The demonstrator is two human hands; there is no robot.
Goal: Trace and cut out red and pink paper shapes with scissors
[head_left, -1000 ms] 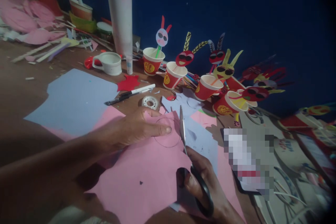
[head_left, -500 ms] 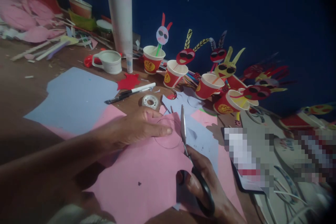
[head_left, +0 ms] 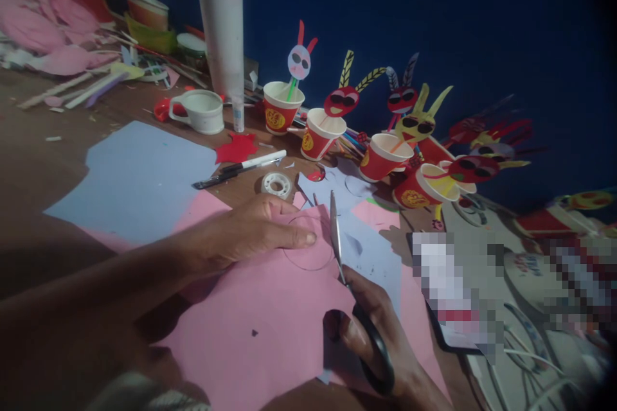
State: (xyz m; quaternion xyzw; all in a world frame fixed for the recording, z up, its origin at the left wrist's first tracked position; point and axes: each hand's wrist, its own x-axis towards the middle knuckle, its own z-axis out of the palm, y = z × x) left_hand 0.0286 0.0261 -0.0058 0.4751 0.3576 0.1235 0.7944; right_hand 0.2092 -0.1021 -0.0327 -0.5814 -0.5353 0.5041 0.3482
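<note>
A pink paper sheet (head_left: 250,334) with a circle drawn on it is pinched by my left hand (head_left: 245,231), thumb on top over the circle and fingers mostly hidden beneath. My right hand (head_left: 380,321) grips black-handled scissors (head_left: 336,231) by their loops. The upper blade stands along the sheet's right edge, close to the circle's outline; a second blade tip shows beyond the paper's top edge. A curved cut-out marks the sheet's lower right side. Blue paper (head_left: 373,263) lies under the pink sheet's right side.
Several red paper cups (head_left: 315,136) with paper insect-like figures stand along the back. A roll of tape (head_left: 276,185), a marker (head_left: 253,162), a white mug (head_left: 205,112) and a blue sheet (head_left: 149,180) lie nearer. At right sits a phone-like device (head_left: 453,295), its screen blurred.
The pink sheet and the scissors have shifted very slightly. Both hands keep the same hold, and the other things look unchanged.
</note>
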